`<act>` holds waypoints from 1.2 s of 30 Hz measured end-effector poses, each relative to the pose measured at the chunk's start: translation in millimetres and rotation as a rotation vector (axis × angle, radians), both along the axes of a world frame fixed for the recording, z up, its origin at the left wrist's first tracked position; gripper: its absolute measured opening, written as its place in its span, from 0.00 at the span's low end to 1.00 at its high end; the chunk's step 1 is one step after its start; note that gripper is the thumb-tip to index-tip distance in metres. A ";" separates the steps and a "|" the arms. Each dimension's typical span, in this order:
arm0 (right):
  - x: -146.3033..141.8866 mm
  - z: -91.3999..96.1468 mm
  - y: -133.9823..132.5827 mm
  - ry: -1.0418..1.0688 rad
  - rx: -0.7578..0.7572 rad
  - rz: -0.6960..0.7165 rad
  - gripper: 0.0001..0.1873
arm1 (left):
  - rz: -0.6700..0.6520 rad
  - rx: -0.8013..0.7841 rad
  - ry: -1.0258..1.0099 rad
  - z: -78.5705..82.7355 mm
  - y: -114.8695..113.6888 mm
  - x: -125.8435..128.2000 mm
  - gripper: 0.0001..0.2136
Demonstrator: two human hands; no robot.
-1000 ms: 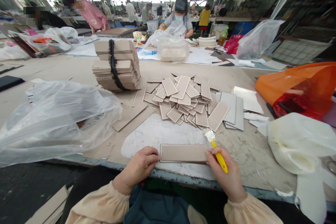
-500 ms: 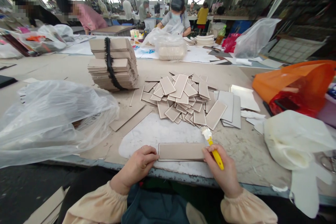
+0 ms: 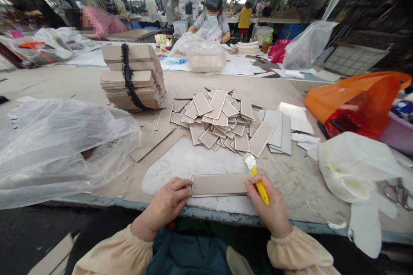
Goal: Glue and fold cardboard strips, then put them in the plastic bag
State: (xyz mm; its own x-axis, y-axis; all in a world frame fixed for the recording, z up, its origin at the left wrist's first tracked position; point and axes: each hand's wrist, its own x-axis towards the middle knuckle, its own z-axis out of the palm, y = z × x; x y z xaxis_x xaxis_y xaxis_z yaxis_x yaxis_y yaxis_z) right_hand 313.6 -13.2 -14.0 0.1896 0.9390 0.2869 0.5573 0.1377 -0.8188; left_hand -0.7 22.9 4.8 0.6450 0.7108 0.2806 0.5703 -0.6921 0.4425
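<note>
A long beige rectangular strip [image 3: 219,185] with a dark edge lies before me over a white sheet [image 3: 193,159] at the table's front. My left hand [image 3: 172,197] pinches its left end between thumb and fingers. At the other end, my right hand [image 3: 267,197] presses thumb and fingers on the strip's right edge. That same hand also carries a yellow-handled brush [image 3: 260,189], its bristles coated white and pointing away from me. Just beyond lies a loose pile of beige rectangular pieces [image 3: 219,107] with pale borders.
A stack of beige boards [image 3: 148,81] tied with a black band stands behind left. Clear plastic bags [image 3: 64,137] lie at left. On the right are grey boards [image 3: 277,129], an orange bag [image 3: 348,90], a cut white plastic jug [image 3: 351,167] and scissors [image 3: 398,193]. A co-worker [image 3: 213,13] sits opposite.
The whole view has shifted slightly, so things appear a little further left. Both hands keep their places on the strip, and the brush stays in my right hand.
</note>
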 end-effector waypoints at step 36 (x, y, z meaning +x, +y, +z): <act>-4.2 5.2 2.5 -0.280 0.017 0.047 0.08 | -0.005 0.085 0.089 -6.8 3.1 2.0 0.09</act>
